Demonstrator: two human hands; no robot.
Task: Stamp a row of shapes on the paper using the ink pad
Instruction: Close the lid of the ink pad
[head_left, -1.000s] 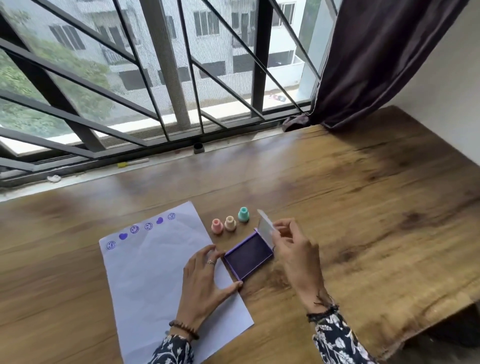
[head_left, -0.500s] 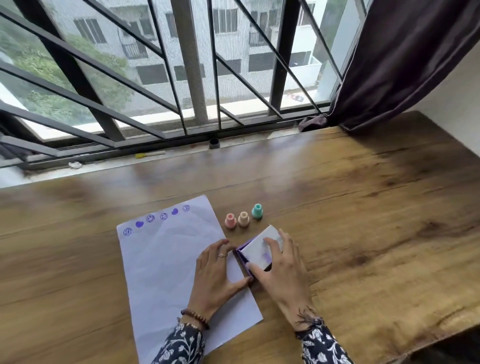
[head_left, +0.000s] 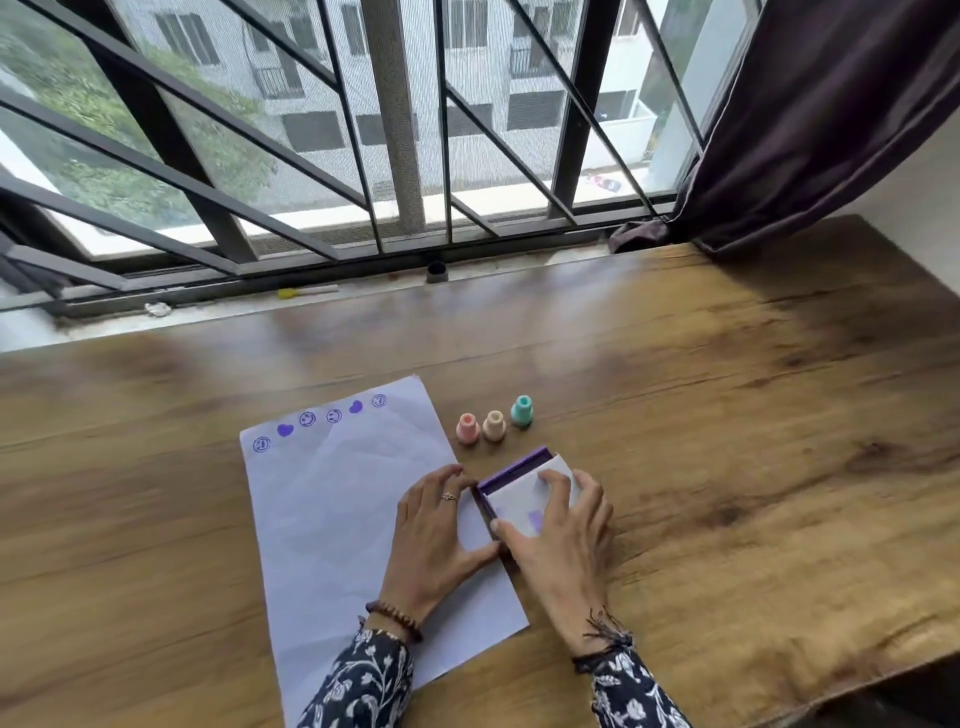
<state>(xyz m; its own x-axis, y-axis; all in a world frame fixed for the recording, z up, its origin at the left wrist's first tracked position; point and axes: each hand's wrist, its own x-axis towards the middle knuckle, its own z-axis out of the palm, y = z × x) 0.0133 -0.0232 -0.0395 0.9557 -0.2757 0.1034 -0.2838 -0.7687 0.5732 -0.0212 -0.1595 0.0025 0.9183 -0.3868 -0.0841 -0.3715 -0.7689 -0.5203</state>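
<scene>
A white paper (head_left: 337, 499) lies on the wooden table with a row of purple smileys and hearts (head_left: 319, 418) along its far edge. The purple ink pad (head_left: 514, 467) sits just right of the paper. Its clear lid (head_left: 519, 501) lies nearly flat over it, with a purple strip still showing at the far side. My right hand (head_left: 558, 540) presses down on the lid. My left hand (head_left: 434, 525) rests on the paper, its thumb and fingers against the pad's left side. Three small stamps stand behind the pad: pink (head_left: 467, 428), peach (head_left: 493, 425) and teal (head_left: 521, 411).
The wooden table (head_left: 727, 441) reaches back to a barred window. A yellow-tipped pen (head_left: 306, 292) and a small dark cap (head_left: 436, 271) lie on the sill. A dark curtain (head_left: 810, 119) hangs at the right. The table's front edge drops off at the lower right.
The lid, upright a second ago, has been folded down over the ink pad by my right hand. My left hand stayed against the pad. The camera has tilted slightly.
</scene>
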